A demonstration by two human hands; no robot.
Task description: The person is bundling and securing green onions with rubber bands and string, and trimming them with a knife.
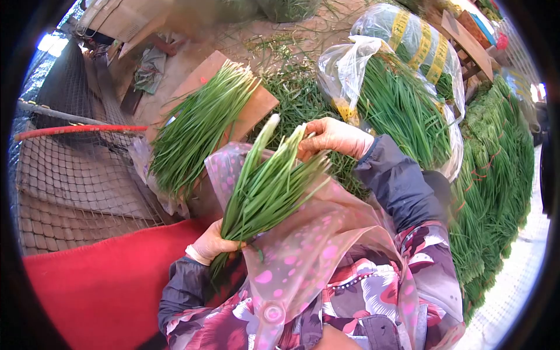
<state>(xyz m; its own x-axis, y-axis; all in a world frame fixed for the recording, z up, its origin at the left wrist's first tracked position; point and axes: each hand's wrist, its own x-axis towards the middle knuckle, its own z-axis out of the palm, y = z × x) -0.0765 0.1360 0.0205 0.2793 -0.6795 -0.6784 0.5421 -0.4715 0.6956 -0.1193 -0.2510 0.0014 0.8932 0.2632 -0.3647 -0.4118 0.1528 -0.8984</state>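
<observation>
A bunch of garlic chives slants across my lap, pale stem ends up and green leaf tips down. My left hand, in a thin glove, is closed around the leafy lower part. At the top right of the bunch, my gloved right hand has its fingers bent in a pinch against the pale stem ends. A few stems stick out higher on the left side. Under the bunch lies a clear plastic apron with pink spots.
More chives lie on a wooden board ahead. Loose leaf scraps cover the ground beyond my hands. At right are a plastic bag of chives and a tall chive stack. Red cloth and netting are at left.
</observation>
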